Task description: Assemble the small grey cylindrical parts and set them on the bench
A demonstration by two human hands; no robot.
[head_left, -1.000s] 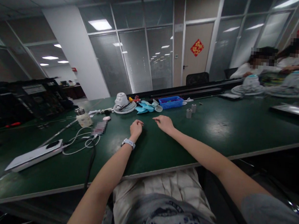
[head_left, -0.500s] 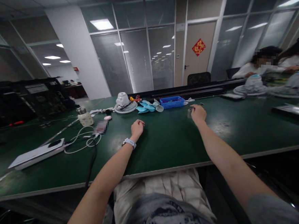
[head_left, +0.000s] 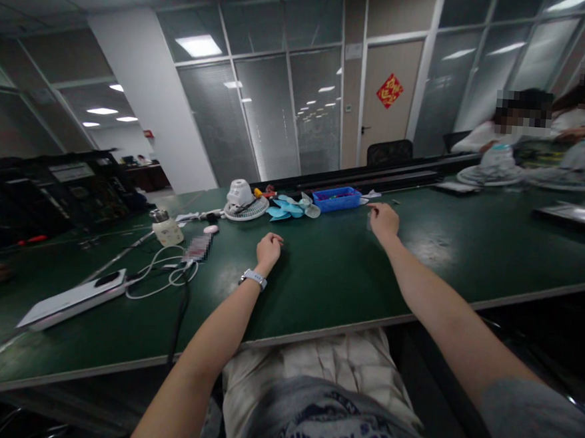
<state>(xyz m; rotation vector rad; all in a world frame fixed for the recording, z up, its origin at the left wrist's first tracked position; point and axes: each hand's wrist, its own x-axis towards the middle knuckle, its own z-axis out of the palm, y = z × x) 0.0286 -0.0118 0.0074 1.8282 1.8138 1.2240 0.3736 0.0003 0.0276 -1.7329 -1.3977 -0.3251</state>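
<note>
Across the wearer's front, with twelve o'clock straight ahead, stretched a green-topped worktable. A white fan housing with its round grille sat at eleven, a blue plastic tray at twelve, and light-blue fan blades between them. The left hand, at eleven, lay loosely curled; its grip could not be told. The right hand, at one, partly hid a small grey cylinder at its fingertips, whether grasped or merely touched being unclear.
</note>
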